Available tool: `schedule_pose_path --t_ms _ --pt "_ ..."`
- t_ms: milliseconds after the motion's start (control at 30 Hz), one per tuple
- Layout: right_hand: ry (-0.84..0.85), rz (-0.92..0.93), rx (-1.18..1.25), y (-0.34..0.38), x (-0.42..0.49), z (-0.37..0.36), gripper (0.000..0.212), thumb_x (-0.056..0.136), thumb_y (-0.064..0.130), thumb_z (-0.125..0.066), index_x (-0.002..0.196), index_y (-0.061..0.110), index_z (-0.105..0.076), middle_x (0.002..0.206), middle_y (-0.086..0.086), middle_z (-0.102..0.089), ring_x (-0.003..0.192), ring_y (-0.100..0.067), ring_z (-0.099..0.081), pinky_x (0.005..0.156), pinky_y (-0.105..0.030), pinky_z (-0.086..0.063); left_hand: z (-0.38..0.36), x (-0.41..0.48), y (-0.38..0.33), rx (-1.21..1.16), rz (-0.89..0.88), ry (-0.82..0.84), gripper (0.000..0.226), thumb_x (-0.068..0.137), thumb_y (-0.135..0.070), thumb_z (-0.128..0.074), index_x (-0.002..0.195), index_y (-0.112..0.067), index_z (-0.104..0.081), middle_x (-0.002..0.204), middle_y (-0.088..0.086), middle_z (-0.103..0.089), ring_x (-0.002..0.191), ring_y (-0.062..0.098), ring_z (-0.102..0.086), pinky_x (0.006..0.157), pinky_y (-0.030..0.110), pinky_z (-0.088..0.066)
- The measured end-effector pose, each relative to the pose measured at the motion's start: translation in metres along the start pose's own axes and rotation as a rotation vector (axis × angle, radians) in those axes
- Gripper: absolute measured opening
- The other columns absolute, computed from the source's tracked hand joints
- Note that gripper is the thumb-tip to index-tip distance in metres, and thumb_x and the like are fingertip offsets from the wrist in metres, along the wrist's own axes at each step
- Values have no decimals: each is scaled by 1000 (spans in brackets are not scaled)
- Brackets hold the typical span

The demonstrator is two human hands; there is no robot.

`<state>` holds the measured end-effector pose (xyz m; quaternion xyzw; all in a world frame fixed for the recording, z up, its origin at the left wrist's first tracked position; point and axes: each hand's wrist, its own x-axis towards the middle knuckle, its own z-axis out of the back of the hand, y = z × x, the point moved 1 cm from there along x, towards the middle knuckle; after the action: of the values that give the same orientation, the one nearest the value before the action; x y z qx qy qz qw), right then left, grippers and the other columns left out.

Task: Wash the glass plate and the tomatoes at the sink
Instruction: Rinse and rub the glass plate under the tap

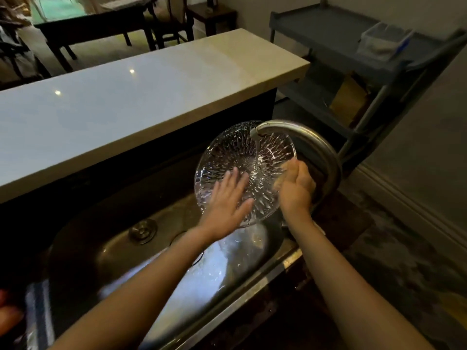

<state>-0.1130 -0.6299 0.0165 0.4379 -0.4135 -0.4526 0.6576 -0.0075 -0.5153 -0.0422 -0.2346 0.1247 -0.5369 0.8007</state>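
Rinsing step in hand. Cut-glass plate (242, 170) held tilted over the right end of the steel sink (83, 238), directly under the curved faucet spout (298, 137), a thin stream of water (256, 152) landing near its centre. Right hand (295, 188) closed around the plate's right rim, carrying its weight. Left hand (225, 198) open and flat, fingers spread, palm laid on the plate's inner face at the lower left, apparently rubbing. Sink drain (142, 229) to the left, basin bottom wet and shining. Reddish blurred shapes (8, 314) at the near left edge, possibly the tomatoes, too indistinct to confirm.

Next, probably: turning the plate under the stream to reach the unwashed parts and the underside, with a firm hold on the slippery rim; then setting it aside and taking up the tomatoes.
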Motion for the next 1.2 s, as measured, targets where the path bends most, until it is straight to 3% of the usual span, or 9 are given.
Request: schedule_pose_path --t_ms 233,400,467,533,633,767,933,1067,1200 --pt "126 -72 73 -6 -14 -8 32 100 31 -33 72 30 -50 70 9 -56 52 12 -54 43 -4 -39 21 61 -32 73 -112 -85 57 96 -48 -17 148 -27 -7 158 -5 0 142 7 9 118 39 10" --pt "101 -82 93 -9 -16 -1 35 100 35 -31 72 29 -51 65 4 -57 54 1 -56 47 -11 -42 48 59 32 137 300 -278 60 97 -48 -24 148 -21 -9 157 2 -14 145 19 -12 118 44 0" --pt "101 -109 78 -10 -13 0 35 100 36 -30 72 29 -50 68 4 -57 59 -8 -57 50 -18 -42 56 41 58 67 484 -291 67 94 -51 -33 147 -13 -16 147 13 -37 133 27 -39 112 46 -26" --pt "107 -159 75 -11 -9 -1 35 99 38 -31 73 27 -52 71 4 -58 61 -9 -58 47 -17 -44 64 22 79 -304 662 -197 68 92 -52 -41 139 -5 -33 130 19 -54 110 27 -57 93 43 -49" --pt "183 -285 118 -10 -5 -7 36 98 41 -34 79 22 -58 73 0 -63 59 -10 -61 40 -13 -43 78 -1 92 -1174 746 -45 44 96 -36 -43 121 -2 -55 115 22 -64 109 33 -61 98 47 -47" --pt "386 -449 148 -9 3 -22 27 98 31 -42 106 13 -60 81 0 -65 67 -13 -63 54 -22 -54 91 -20 84 -1574 632 -121 24 98 -15 -37 111 -9 -56 98 15 -73 91 26 -71 75 40 -59" --pt "605 -556 432 -13 14 -32 26 94 12 -51 117 1 -52 108 -20 -65 79 -24 -71 63 -30 -61 101 -38 68 -1672 595 -174 31 97 -2 -32 123 -8 -48 104 18 -71 96 30 -69 74 44 -59" --pt "489 -529 255 -22 12 -48 24 93 27 -52 91 5 -58 78 -14 -67 47 -11 -67 40 -20 -52 107 -45 53 -1520 576 -264 27 97 -3 -36 121 -9 -48 93 13 -72 83 23 -72 66 37 -61" --pt "348 -511 67 -35 12 -60 40 92 41 -52 114 8 -55 59 -4 -56 30 -5 -51 31 -14 -36 105 -49 40 -1211 573 -383 17 98 -17 -43 106 -13 -57 71 5 -73 58 14 -70 46 22 -54"
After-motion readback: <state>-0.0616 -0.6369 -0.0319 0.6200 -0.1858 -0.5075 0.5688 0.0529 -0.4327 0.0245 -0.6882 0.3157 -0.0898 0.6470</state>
